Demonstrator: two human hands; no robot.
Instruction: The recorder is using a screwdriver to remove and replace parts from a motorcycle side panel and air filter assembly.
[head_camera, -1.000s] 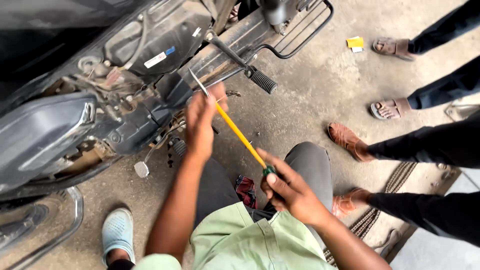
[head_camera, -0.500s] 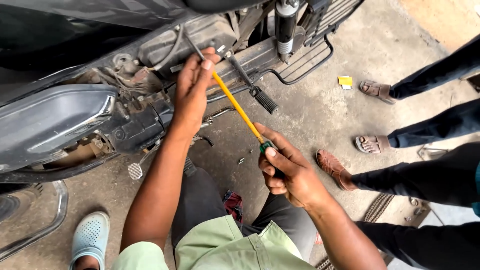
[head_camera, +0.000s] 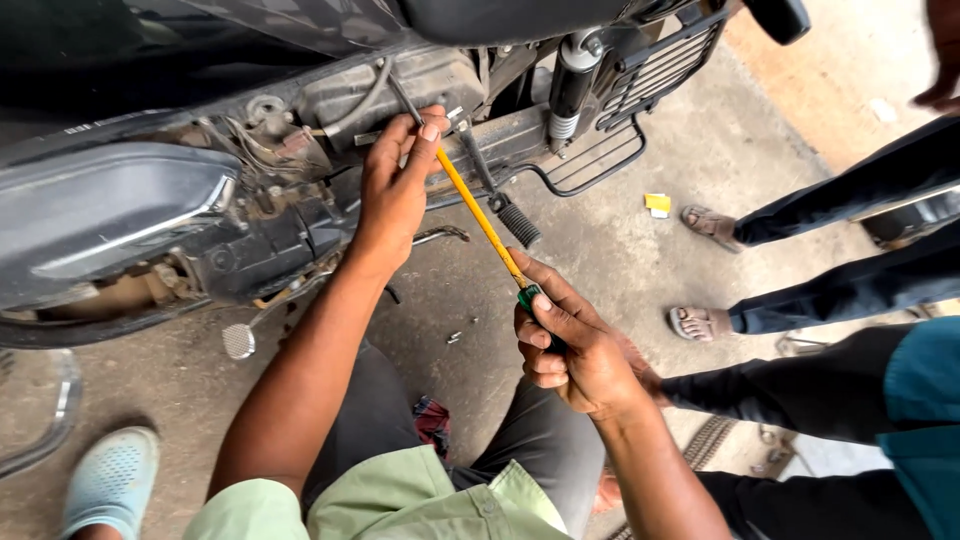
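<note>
A long screwdriver (head_camera: 480, 220) with a yellow shaft and a green handle runs from my right hand (head_camera: 570, 350) up to the underside of a dark scooter (head_camera: 150, 210). My right hand is closed around the handle. My left hand (head_camera: 395, 185) reaches up to the exposed engine area (head_camera: 400, 90) and pinches the shaft near its tip, which the fingers hide. I crouch in dark trousers and a light green shirt (head_camera: 400, 500).
A folded footpeg (head_camera: 515, 222) and a black rear guard rail (head_camera: 600, 165) hang right of the screwdriver. A round brake pedal (head_camera: 238, 340) sits low left. Other people's sandalled feet and dark-trousered legs (head_camera: 800, 290) stand on the concrete at right. My blue slipper (head_camera: 110, 480) is at lower left.
My view has tilted up and closer to the scooter. Both hands kept hold of the screwdriver, and the left hand has stayed at its tip against the engine area.
</note>
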